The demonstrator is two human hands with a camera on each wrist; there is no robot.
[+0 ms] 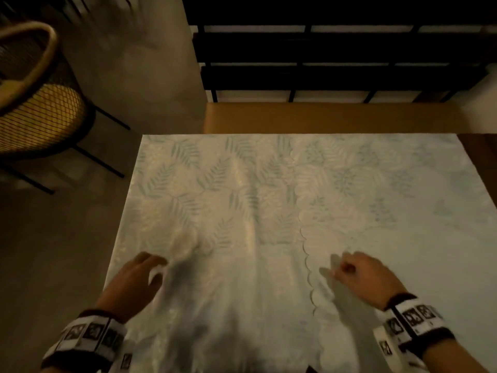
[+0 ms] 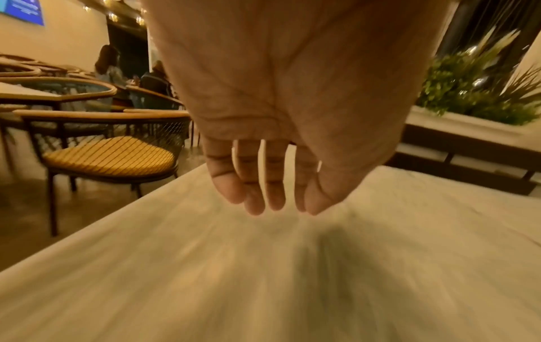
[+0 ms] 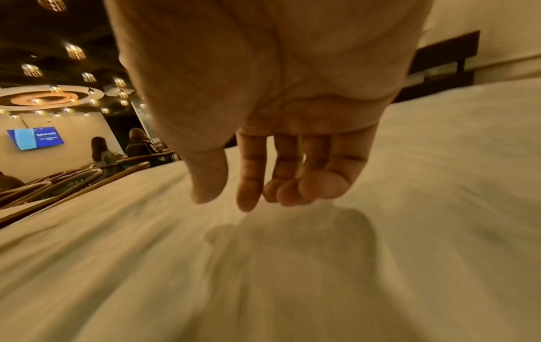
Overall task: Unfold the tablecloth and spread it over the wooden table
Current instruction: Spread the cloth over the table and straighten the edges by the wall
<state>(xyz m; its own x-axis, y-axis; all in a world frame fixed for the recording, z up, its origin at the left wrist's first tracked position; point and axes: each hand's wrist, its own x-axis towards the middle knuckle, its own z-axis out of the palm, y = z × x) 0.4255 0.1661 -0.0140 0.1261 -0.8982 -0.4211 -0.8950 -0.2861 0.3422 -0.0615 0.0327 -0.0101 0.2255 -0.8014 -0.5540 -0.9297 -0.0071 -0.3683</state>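
A pale leaf-patterned tablecloth [image 1: 242, 197] lies over the wooden table [image 1: 322, 117], and a bare strip of wood shows along the far side. A scalloped cloth edge [image 1: 304, 232] runs front to back near the middle, so one layer overlaps another. My left hand [image 1: 152, 266] hovers just above the near left part of the cloth. In the left wrist view its fingers [image 2: 257, 199] hang relaxed and hold nothing. My right hand [image 1: 343, 267] is low over the near right part, just right of the scalloped edge. Its fingers [image 3: 292, 189] are loosely curled and hold nothing.
A wicker chair [image 1: 40, 103] with a yellow seat stands on the floor to the far left. A dark slatted bench [image 1: 336, 49] runs beyond the table. A planter [image 2: 468, 125] sits behind it. Seated people [image 3: 102, 152] and more chairs are far off.
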